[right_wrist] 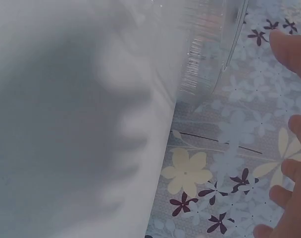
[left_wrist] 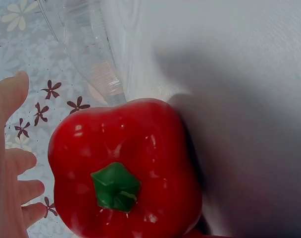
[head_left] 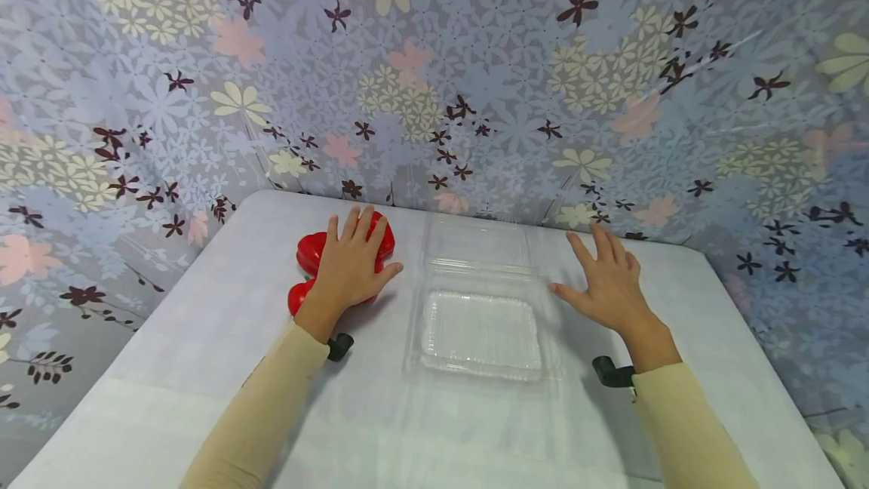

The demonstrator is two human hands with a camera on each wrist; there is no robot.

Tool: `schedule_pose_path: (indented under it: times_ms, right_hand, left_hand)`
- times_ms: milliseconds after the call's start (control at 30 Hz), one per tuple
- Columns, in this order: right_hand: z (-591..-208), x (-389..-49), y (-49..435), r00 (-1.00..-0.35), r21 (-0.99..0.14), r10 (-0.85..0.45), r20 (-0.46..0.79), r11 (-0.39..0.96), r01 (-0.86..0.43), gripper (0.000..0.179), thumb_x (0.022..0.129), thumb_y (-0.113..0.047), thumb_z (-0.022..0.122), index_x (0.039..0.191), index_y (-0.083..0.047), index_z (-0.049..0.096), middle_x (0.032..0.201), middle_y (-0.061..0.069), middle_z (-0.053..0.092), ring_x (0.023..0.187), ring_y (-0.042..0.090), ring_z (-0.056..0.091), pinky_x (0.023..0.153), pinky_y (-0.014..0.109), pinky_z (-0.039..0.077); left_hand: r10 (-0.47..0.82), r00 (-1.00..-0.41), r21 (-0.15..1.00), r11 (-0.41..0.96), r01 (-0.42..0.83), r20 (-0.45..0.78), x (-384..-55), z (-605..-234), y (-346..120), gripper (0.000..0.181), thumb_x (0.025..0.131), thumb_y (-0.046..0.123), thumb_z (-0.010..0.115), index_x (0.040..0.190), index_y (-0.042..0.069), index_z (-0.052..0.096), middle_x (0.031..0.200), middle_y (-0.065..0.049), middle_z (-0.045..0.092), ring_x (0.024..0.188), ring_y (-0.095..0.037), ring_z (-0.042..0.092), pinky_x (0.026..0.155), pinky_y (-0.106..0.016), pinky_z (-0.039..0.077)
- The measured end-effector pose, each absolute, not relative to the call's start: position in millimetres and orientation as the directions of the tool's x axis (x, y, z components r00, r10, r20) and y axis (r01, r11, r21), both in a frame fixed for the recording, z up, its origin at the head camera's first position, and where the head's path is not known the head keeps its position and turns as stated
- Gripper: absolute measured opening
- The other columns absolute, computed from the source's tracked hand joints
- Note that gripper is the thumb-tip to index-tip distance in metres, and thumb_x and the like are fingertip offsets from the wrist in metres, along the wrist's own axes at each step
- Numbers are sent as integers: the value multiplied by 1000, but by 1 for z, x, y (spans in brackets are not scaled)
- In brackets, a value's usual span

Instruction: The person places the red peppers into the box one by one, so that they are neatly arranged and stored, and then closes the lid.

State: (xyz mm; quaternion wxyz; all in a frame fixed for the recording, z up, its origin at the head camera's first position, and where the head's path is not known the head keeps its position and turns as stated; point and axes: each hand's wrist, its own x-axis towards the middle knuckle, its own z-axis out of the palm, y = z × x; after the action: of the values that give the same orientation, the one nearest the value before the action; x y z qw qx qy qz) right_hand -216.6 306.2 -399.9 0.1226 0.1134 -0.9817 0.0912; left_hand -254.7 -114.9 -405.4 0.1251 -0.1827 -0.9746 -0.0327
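Counter [head_left: 224, 330]: white-covered; its far edge runs along the floral-patterned backdrop [head_left: 475, 51].
Red bell peppers [head_left: 312, 251]: grouped on the left part of the counter, towards its far-left corner; your hand hides part of the group, so you cannot get a sure count from above.
Nearest pepper to the left wrist camera: glossy, its green stem [left_wrist: 116, 187] turned towards the lens.
Left hand [head_left: 349, 266]: yours is held over the peppers, palm down, thumb out towards the middle of the counter.
Left fingers: extended and apart, clamped on nothing that you can see; whether they touch a pepper you cannot tell.
Clear plastic clamshell container: unfolded near the middle of the counter, to the right of the peppers and apart from them.
Container tray [head_left: 482, 334]: the half closer to you, ribbed along its walls.
Container lid [head_left: 478, 244]: laid back beyond the tray, reaching the counter's far edge.
Right hand [head_left: 604, 289]: yours is raised above the counter's right part, just beside the container, nearest to its right side; your shadow falls on the white cover.
Right fingers: apart, slightly bent, holding nothing.
Sleeves [head_left: 265, 406]: pale yellow, on both your forearms.
Wrist fittings [head_left: 339, 347]: a black piece projects at each of your wrists.
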Motion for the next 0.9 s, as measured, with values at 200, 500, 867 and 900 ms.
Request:
schedule_pose_path:
  times_ms: [200, 500, 867, 900]
  right_hand:
    - [-401, -218, 305, -928, -178, -246, 279, 937, -302, 90, 84, -52, 69, 156, -15, 29, 163, 25, 12, 146, 55, 14, 104, 80, 18]
    - [-402, -220, 304, -930, -178, -253, 266, 935, -306, 91, 83, -50, 71, 156, -15, 29, 164, 24, 11, 146, 55, 14, 103, 81, 18]
    - [-401, -220, 301, -933, -180, -268, 240, 932, -314, 91, 84, -49, 71, 157, -15, 28, 164, 24, 11, 145, 55, 16, 103, 80, 18]
    - [-401, -220, 301, -933, -182, -269, 237, 931, -315, 91, 84, -50, 71, 157, -15, 28, 164, 24, 11, 145, 55, 16, 103, 80, 18]
  left_hand:
    - [344, -903, 19, 932, 361, 258, -254, -406, -116, 87, 89, 62, 54, 155, 12, 31, 165, -16, 22, 152, -38, 19, 123, -66, 12]
    - [342, -905, 8, 935, 355, 251, -254, -407, -117, 87, 88, 63, 54, 155, 12, 30, 164, -16, 22, 152, -37, 18, 123, -65, 13]
    - [345, -901, 8, 933, 359, 262, -255, -406, -117, 88, 87, 63, 56, 156, 13, 31, 164, -16, 23, 152, -37, 19, 123, -65, 13]
    - [345, -902, 11, 933, 360, 261, -255, -406, -117, 88, 87, 63, 56, 155, 13, 31, 164, -16, 23, 152, -37, 19, 123, -65, 13]
